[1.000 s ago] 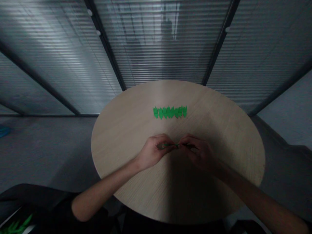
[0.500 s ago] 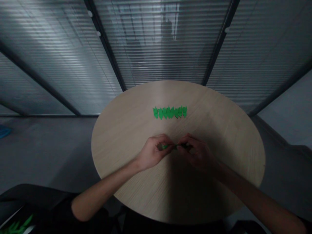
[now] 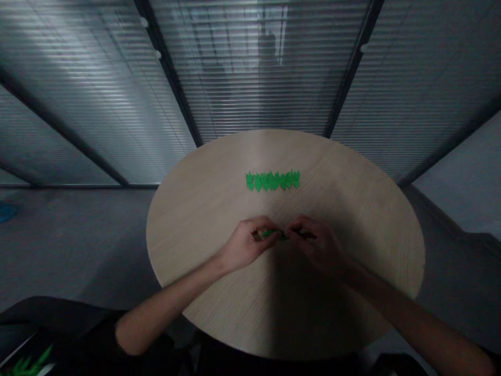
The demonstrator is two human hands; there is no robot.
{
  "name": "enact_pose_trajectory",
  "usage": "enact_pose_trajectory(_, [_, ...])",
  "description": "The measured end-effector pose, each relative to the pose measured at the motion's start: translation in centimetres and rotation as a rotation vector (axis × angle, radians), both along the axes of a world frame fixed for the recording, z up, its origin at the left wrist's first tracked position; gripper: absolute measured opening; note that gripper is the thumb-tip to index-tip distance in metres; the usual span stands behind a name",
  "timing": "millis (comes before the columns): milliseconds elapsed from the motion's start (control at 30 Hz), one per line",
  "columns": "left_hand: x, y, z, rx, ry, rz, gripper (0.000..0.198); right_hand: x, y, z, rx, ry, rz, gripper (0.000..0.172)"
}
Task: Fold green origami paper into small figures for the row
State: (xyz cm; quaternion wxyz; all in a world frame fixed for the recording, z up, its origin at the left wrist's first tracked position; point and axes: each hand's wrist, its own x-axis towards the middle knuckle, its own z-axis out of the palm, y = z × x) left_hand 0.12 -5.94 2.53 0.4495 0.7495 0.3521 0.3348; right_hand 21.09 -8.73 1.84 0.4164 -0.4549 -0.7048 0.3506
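My left hand point(image 3: 246, 243) is closed, its thumb and fingertips pinching a small green folded piece point(image 3: 270, 233) that looks like paper. Opposite it, my right hand point(image 3: 319, 243) is closed too, thumb and forefinger together at the right end of the same piece. The fingers cover most of that piece, so its exact shape is hidden. Beyond both hands a row of several green folded pieces point(image 3: 271, 181) lies side by side on the table, each with pointed tips at the top and a tapered bottom.
The round wooden table point(image 3: 203, 193) fills the middle, with glass panels and blinds point(image 3: 262, 94) behind it. At lower left, a dark chair point(image 3: 50, 313) stands near more green pieces point(image 3: 31, 363). A blue object point(image 3: 7, 211) lies on the floor at far left.
The green piece between my hands has turned slightly and shows more towards the fingertips. My right fingertips have shifted a little to the right. The row has not moved.
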Motion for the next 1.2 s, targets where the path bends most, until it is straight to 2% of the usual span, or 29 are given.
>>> enact_pose_trajectory(267, [0.0, -0.3, 0.3, 0.030, 0.001, 0.040, 0.020, -0.1, -0.2, 0.1, 0.026, 0.017, -0.041, 0.013])
enact_pose_trajectory(567, [0.0, -0.1, 0.3, 0.121, -0.039, 0.069, 0.019, 0.0, -0.1, 0.0, -0.069, 0.095, -0.049, 0.014])
enact_pose_trajectory(800, [0.0, 0.0, 0.2, 0.067, -0.024, 0.074, 0.023, 0.1, 0.1, 0.2, -0.174, 0.139, -0.063, 0.020])
enact_pose_trajectory(900, [0.0, 0.4, -0.3, -0.044, 0.005, 0.049, 0.028, 0.3, 0.5, 0.0, -0.266, 0.079, -0.051, 0.024])
enact_pose_trajectory(967, [0.0, 0.6, -0.6, -0.067, 0.050, 0.018, 0.032, 0.5, 0.7, -0.2, -0.272, -0.001, -0.035, 0.024])
enact_pose_trajectory(1033, [-0.2, 0.6, -0.6, 0.008, 0.113, 0.011, 0.031, 0.7, 0.9, -0.4, -0.236, -0.102, -0.035, 0.021])
enact_pose_trajectory(1133, [-0.7, 0.4, -0.5, 0.263, 0.199, 0.032, 0.023, 0.8, 0.9, -0.7, -0.117, -0.249, -0.069, 0.016])
enact_pose_trajectory(1200, [-1.1, 0.3, -0.5, 0.437, 0.239, -0.012, 0.023, 0.9, 0.9, -0.8, -0.020, -0.327, -0.075, 0.013])
